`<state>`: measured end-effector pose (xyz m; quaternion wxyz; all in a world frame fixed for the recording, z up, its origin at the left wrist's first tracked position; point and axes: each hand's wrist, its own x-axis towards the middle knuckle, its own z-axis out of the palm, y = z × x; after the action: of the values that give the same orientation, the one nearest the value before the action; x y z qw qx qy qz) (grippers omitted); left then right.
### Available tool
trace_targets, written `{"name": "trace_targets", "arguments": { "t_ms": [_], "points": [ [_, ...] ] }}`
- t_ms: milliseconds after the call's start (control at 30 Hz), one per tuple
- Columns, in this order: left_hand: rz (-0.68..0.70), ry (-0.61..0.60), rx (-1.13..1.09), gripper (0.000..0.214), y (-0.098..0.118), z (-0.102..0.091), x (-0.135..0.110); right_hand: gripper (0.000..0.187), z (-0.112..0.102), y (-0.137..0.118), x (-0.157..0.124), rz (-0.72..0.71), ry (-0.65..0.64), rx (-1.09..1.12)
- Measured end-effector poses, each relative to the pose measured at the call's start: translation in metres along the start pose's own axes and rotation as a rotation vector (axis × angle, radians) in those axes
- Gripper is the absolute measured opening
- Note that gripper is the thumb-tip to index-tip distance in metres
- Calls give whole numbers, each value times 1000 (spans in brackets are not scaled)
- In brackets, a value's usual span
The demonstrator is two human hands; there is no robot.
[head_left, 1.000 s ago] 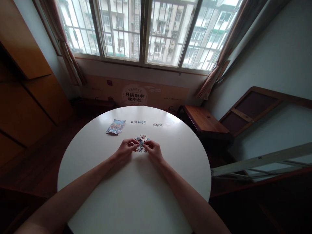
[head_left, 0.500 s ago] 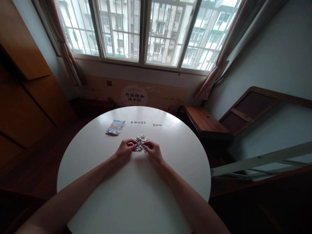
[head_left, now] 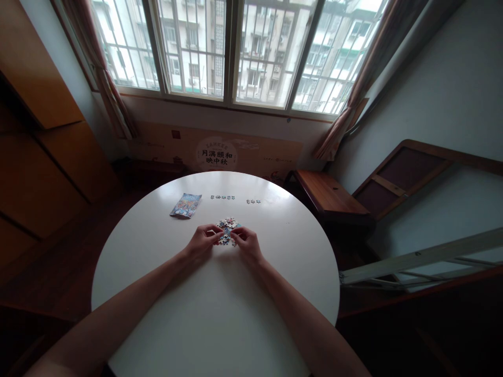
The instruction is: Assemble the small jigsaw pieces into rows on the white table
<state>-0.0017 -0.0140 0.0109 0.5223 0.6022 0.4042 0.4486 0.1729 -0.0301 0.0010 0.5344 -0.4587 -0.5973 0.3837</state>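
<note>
A small heap of jigsaw puzzle pieces [head_left: 228,222] lies on the round white table [head_left: 212,314], some showing pale backs and some coloured faces. Over its left side, my left hand [head_left: 203,239] is closed in a pinch. My right hand [head_left: 249,243] pinches from the right, its fingertips close to those of the left. A small bluish jigsaw piece [head_left: 227,231] appears between the two pinches; its outline blends with the heap beneath. Fingers and thumbs cover part of the pile.
Beyond the heap, a row of several jigsaw pieces [head_left: 222,197] and a shorter row of three [head_left: 253,201] lie near the far edge. A colourful printed packet [head_left: 186,206] rests to their left. A wooden bench [head_left: 330,191] stands past the table's right side.
</note>
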Motion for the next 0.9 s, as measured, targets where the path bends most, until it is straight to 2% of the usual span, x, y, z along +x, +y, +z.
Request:
{"name": "trace_targets", "arguments": {
  "t_ms": [267,900],
  "points": [
    [6,5,-4,35,7,2,-2,22,0,-2,-1,0,2,-4],
    [11,-19,16,34,6,1,-2,19,-1,-3,-2,-13,-23,-42]
  ]
}}
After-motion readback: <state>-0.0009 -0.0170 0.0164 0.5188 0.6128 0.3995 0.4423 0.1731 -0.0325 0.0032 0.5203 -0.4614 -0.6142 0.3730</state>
